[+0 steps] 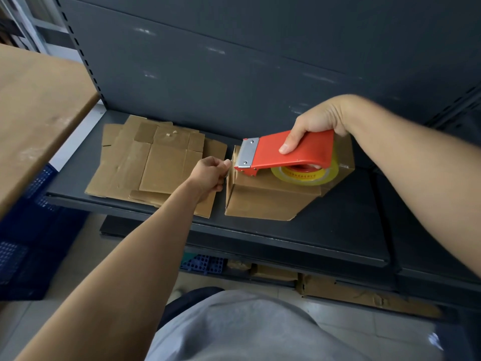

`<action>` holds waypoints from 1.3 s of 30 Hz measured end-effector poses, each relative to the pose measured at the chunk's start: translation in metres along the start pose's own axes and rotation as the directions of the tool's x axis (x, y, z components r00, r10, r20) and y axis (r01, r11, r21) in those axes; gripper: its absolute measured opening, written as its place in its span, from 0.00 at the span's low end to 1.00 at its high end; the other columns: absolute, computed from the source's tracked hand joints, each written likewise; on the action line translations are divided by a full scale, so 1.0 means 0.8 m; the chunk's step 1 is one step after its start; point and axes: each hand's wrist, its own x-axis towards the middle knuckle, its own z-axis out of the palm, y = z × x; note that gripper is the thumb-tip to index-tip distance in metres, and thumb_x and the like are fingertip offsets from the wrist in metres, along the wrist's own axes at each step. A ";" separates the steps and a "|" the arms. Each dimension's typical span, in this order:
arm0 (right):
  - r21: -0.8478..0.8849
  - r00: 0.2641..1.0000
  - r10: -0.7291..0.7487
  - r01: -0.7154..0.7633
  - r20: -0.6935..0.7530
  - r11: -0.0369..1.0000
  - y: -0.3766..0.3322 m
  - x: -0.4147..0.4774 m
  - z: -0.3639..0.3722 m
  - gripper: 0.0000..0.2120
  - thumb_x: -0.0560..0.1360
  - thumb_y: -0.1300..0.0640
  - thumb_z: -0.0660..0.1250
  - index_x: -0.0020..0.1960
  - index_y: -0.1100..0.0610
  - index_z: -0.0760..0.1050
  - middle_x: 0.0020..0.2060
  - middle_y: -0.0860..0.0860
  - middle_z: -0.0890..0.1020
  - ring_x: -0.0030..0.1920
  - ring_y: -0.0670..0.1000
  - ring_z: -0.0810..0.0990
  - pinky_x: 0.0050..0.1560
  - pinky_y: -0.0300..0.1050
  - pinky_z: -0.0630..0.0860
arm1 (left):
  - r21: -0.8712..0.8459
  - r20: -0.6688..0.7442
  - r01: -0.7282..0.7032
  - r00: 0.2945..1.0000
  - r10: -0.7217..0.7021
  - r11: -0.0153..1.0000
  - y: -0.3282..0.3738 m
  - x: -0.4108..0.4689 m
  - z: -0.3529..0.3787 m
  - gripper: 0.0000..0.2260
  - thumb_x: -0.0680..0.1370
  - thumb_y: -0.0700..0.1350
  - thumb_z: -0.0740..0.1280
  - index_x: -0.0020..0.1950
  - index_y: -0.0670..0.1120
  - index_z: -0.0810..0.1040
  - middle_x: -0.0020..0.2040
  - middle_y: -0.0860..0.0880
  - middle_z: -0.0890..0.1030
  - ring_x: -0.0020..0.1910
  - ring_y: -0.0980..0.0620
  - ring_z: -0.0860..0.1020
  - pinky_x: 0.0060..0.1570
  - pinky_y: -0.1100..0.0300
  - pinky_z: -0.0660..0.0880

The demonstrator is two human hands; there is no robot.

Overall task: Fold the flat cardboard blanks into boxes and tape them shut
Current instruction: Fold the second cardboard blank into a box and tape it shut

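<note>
Near the shelf point(260, 230)'s front edge, the right hand point(317, 121) grips the tape dispenser point(291, 149) on the box point(268, 201); the left hand point(210, 175) pinches the tape end at its corner. A weak pinch could let the tape lift or wrinkle.

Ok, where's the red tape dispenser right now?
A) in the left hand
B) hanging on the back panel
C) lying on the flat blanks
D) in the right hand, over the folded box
D: the right hand grips the red tape dispenser over the folded box, while the left hand pinches at the box's left end.
</note>
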 end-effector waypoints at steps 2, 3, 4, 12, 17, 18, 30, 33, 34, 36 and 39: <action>-0.011 1.000 -0.008 0.008 -0.002 1.000 -0.001 0.000 0.001 0.22 0.60 0.49 0.74 0.50 0.60 0.79 0.38 0.55 0.85 0.35 0.53 0.83 0.39 0.46 0.79 | 0.084 -0.013 -0.021 1.000 0.022 0.996 0.002 -0.001 0.006 0.08 0.80 0.49 0.63 0.49 0.44 0.71 0.35 0.49 0.73 0.30 0.55 0.70 0.29 0.62 0.71; -0.015 1.000 -0.008 0.008 -0.007 1.000 -0.002 0.000 0.001 0.22 0.60 0.49 0.74 0.49 0.60 0.79 0.38 0.55 0.85 0.35 0.53 0.83 0.41 0.46 0.79 | 0.130 -0.013 -0.020 1.000 0.022 0.991 0.004 -0.003 0.008 0.09 0.80 0.50 0.62 0.53 0.45 0.69 0.37 0.49 0.74 0.30 0.54 0.71 0.29 0.62 0.72; -0.018 1.000 -0.006 0.005 -0.013 1.000 -0.002 0.000 0.001 0.22 0.60 0.49 0.74 0.49 0.60 0.80 0.38 0.56 0.85 0.35 0.53 0.83 0.42 0.47 0.78 | 0.178 -0.010 -0.005 1.000 0.007 0.984 0.005 -0.003 0.009 0.10 0.80 0.50 0.62 0.57 0.47 0.67 0.40 0.48 0.74 0.31 0.54 0.72 0.29 0.61 0.72; -0.034 1.000 -0.018 0.017 -0.007 0.999 0.001 0.002 -0.002 0.21 0.60 0.49 0.74 0.48 0.60 0.79 0.36 0.56 0.85 0.32 0.54 0.83 0.44 0.48 0.78 | 0.251 -0.121 -0.276 0.942 0.313 0.928 -0.002 -0.006 0.013 0.09 0.78 0.35 0.63 0.56 0.43 0.74 0.54 0.45 0.80 0.51 0.51 0.79 0.43 0.70 0.75; -0.038 0.999 -0.035 0.035 -0.001 0.999 0.003 0.004 -0.004 0.23 0.60 0.48 0.74 0.50 0.60 0.79 0.37 0.57 0.85 0.34 0.54 0.83 0.46 0.49 0.78 | 0.091 0.121 -0.245 0.965 0.233 0.965 0.001 -0.019 0.003 0.18 0.77 0.33 0.61 0.65 0.46 0.72 0.61 0.49 0.78 0.63 0.49 0.75 0.48 0.65 0.77; -0.038 0.999 -0.040 0.040 0.003 0.998 0.003 0.003 -0.004 0.23 0.60 0.49 0.74 0.50 0.60 0.79 0.37 0.56 0.85 0.34 0.54 0.83 0.46 0.49 0.78 | 0.066 0.186 -0.217 0.962 0.202 0.974 0.001 -0.020 0.001 0.26 0.74 0.34 0.63 0.70 0.50 0.67 0.67 0.50 0.73 0.67 0.51 0.71 0.53 0.62 0.76; -0.021 0.999 -0.048 0.048 0.011 0.999 0.011 -0.003 -0.011 0.19 0.62 0.50 0.72 0.47 0.61 0.79 0.34 0.56 0.84 0.31 0.53 0.83 0.43 0.47 0.78 | 0.220 0.500 -0.243 0.860 0.105 0.945 0.020 0.008 0.016 0.52 0.59 0.48 0.82 0.74 0.63 0.55 0.72 0.55 0.63 0.71 0.52 0.63 0.69 0.51 0.67; -0.022 0.992 -0.059 0.062 0.110 0.998 0.019 -0.007 -0.018 0.17 0.65 0.50 0.70 0.47 0.63 0.77 0.33 0.58 0.83 0.31 0.54 0.82 0.37 0.45 0.79 | 0.209 0.502 -0.264 0.855 0.129 0.942 0.027 0.006 0.017 0.48 0.61 0.43 0.79 0.74 0.59 0.58 0.69 0.51 0.67 0.69 0.49 0.66 0.64 0.56 0.71; -0.027 0.988 -0.063 0.067 0.140 0.997 0.022 -0.008 -0.019 0.17 0.65 0.51 0.69 0.46 0.63 0.77 0.33 0.58 0.82 0.32 0.54 0.82 0.36 0.45 0.79 | 0.210 0.507 -0.265 0.852 0.127 0.941 0.030 0.005 0.018 0.47 0.61 0.43 0.79 0.73 0.58 0.59 0.68 0.50 0.68 0.68 0.49 0.67 0.62 0.58 0.72; -0.023 0.983 -0.071 0.076 0.170 0.997 0.028 -0.009 -0.022 0.16 0.66 0.51 0.68 0.45 0.63 0.76 0.32 0.58 0.82 0.32 0.53 0.82 0.36 0.45 0.78 | 0.225 0.512 -0.261 0.851 0.114 0.939 0.035 0.004 0.022 0.45 0.60 0.42 0.78 0.73 0.56 0.61 0.66 0.49 0.70 0.68 0.49 0.68 0.62 0.58 0.73; -0.017 0.979 -0.070 0.074 0.191 0.997 0.038 -0.008 -0.029 0.15 0.67 0.52 0.67 0.46 0.63 0.76 0.32 0.58 0.82 0.32 0.53 0.82 0.35 0.45 0.79 | 0.285 0.491 -0.248 0.867 0.081 0.926 0.042 0.002 0.025 0.46 0.60 0.42 0.78 0.74 0.55 0.59 0.68 0.51 0.69 0.69 0.51 0.66 0.64 0.57 0.70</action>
